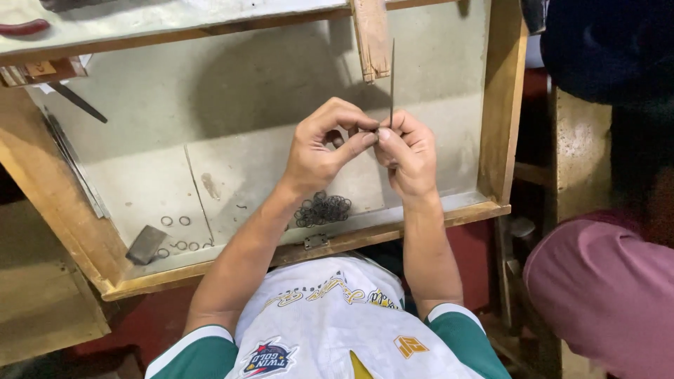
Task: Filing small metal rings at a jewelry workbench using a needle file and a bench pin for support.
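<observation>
Thin metal rod [392,81] upright, pinched by right hand [407,158] fingertips; small ring [335,137] gripped in closed left hand [319,151], touching rod's lower end. Below both hands, pile of dark rings [323,209] on tray [140,175].

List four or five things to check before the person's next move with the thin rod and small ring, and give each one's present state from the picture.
1. Thin rod held upright by the right hand: ok.
2. Small ring pinched at the fingertips of the left hand: cannot tell, the fingers hide it.
3. Pile of dark rings within reach below the hands: ok.
4. Loose rings lying apart from the pile, beside the flat metal block: ok.
5. Tray front edge keeping the pile in: ok.
</observation>
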